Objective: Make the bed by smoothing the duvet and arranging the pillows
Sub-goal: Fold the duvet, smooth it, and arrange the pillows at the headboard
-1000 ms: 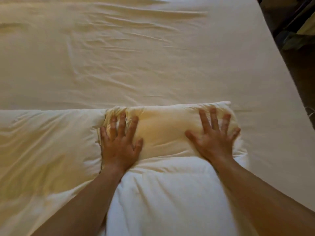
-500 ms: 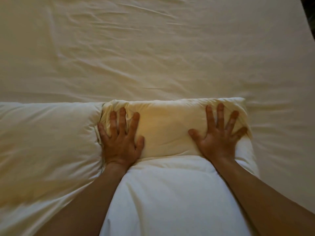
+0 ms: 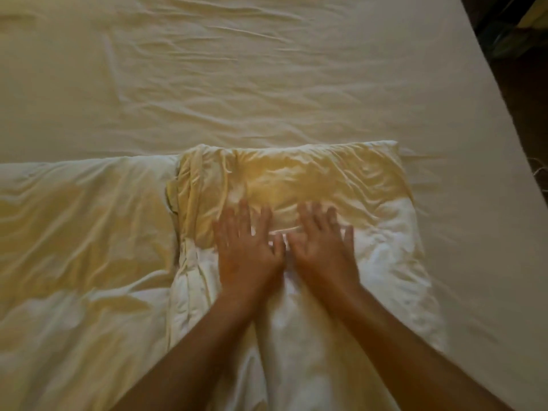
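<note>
View: looking down from head height over a bed (image 3: pixel 444 120), with two bare forearms reaching forward from the bottom edge.

Pillow under the hands: a plump white pillow (image 3: pixel 320 185) lies in the middle-right of the bed, its far half lit warm yellow, its near half paler. Its cover is creased, bunched most along the left edge.

Second pillow: another white pillow (image 3: pixel 83 232) lies just beside it on the left, their edges touching; the two form a row, which suits arranging them side by side.

Left hand: the left hand (image 3: pixel 247 247) lies palm down on the middle of the pillow, fingers (image 3: pixel 243 213) straight and spread, grasping nothing. Slightly blurred.

Right hand: the right hand (image 3: pixel 321 244) lies palm down just beside the left, thumbs nearly meeting, fingers also straight and released, holding nothing.

Why held so: flat palms set close together at the centre probably serve to press and plump the filling or stroke creases outward; this is a judgement.

Sheet: the cream sheet (image 3: pixel 237 84) beyond the pillows is heavily wrinkled.

Duvet: I cannot tell whether any of the visible cloth is the duvet; smoothing appears not yet done.

Floor: a dark strip of floor (image 3: pixel 522 69) shows at the upper right, its contents too dim to identify.

Writing: no brand, label or readable text is visible.
</note>
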Motion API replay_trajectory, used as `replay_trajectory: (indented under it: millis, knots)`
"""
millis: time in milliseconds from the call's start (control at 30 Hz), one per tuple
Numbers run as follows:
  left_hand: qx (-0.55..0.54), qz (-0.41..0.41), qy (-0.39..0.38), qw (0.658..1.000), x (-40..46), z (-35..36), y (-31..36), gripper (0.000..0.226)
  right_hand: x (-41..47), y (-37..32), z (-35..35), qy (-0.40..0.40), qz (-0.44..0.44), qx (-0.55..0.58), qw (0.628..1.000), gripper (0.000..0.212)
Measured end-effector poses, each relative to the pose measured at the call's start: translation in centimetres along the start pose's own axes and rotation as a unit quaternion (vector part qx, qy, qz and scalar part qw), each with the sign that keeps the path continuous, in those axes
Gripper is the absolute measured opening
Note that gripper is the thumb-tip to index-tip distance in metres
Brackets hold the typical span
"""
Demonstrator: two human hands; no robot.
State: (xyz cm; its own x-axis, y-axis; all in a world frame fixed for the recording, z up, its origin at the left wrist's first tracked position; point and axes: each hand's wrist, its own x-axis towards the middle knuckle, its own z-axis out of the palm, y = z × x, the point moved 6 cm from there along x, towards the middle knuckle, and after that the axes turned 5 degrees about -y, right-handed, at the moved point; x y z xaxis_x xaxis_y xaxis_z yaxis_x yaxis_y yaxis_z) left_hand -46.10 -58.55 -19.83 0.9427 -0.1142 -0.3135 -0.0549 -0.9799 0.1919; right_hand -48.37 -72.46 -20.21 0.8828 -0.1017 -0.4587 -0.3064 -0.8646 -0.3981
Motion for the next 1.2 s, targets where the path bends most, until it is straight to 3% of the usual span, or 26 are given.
replay_trajectory:
  millis: [100,167,300,400,500,600,700,900,1000,1100,1200]
  knots:
    - [0.043,0.005,-0.006,0.999,-3.1,2.4,-2.4,0.068,-3.6,0.9,2.6,-0.011,-0.055,-0.108,0.993,0.068]
    - [0.035,0.063,0.018,0.997,-3.5,3.3,-4.8,0.065,-4.3,4.2,2.8,0.015,-0.062,-0.159,0.985,0.072]
    - [-0.020,0.137,0.022,0.990,-3.9,4.4,-6.5,0.061,-5.2,11.8,2.2,0.009,0.003,-0.189,0.982,0.077]
    - [-0.009,0.097,0.010,0.995,-4.4,4.7,-5.8,0.062,-5.9,13.0,2.0,0.001,0.078,-0.173,0.982,0.075]
    - [-0.020,0.011,0.004,1.000,-6.5,3.4,-3.7,0.065,-6.5,9.5,1.5,0.023,0.127,-0.085,0.988,0.071]
    - [-0.017,0.004,-0.005,1.000,-11.2,3.0,-2.1,0.066,-9.5,3.5,3.0,0.032,0.047,0.006,0.998,0.072]
    - [0.015,0.054,-0.002,0.998,-14.6,3.9,-3.8,0.062,-13.7,1.5,7.1,-0.007,-0.047,-0.053,0.997,0.069]
    - [0.057,0.123,-0.002,0.991,-15.4,4.9,-7.7,0.067,-14.4,11.4,7.3,0.010,-0.020,-0.164,0.986,0.075]
    - [0.099,0.095,0.009,0.991,-17.0,4.0,-9.0,0.067,-14.9,14.8,5.7,-0.003,0.026,-0.191,0.981,0.078]
    - [0.133,-0.005,0.022,0.991,-18.2,3.0,-9.0,0.068,-15.3,14.3,4.9,0.010,0.084,-0.149,0.985,0.081]
    - [0.091,-0.057,0.044,0.993,-18.8,2.7,-8.2,0.069,-16.0,9.7,5.8,0.034,0.033,-0.088,0.995,0.078]
